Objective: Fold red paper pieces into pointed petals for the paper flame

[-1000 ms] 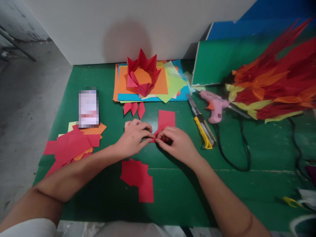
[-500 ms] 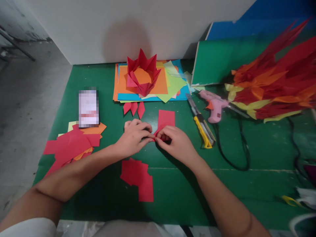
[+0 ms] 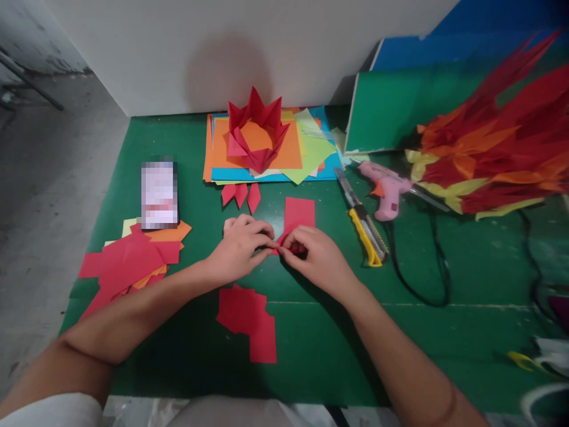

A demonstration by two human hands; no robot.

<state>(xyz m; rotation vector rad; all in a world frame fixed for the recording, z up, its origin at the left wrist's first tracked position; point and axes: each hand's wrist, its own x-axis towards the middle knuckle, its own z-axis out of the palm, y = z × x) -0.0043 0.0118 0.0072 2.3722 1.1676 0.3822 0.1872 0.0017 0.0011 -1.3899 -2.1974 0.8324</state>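
Between my two hands is a small piece of red paper (image 3: pixel 276 251), mostly covered by fingers. My left hand (image 3: pixel 246 246) pinches its left side with thumb and forefinger. My right hand (image 3: pixel 311 252) grips the other side, its fingers curled. Just behind my right hand lies a flat red paper rectangle (image 3: pixel 299 212). Three folded red paper pieces (image 3: pixel 240 196) lie beyond my left hand. Nearer to me is a loose pile of red paper squares (image 3: pixel 247 320). A ring of pointed red folded paper (image 3: pixel 258 133) stands at the back, on stacked coloured sheets (image 3: pixel 222 174).
On the left, a phone (image 3: pixel 159 194) rests by a heap of red and orange paper (image 3: pixel 131 258). To the right are a yellow utility knife (image 3: pixel 364 228), a pink glue gun (image 3: pixel 387 190) with a black cord, and a big red-orange paper bundle (image 3: pixel 493 148). A white panel (image 3: pixel 311 53) rises behind.
Hardly anything differs. Both hands keep their place on the red paper, with only a slight shift at the fingertips.
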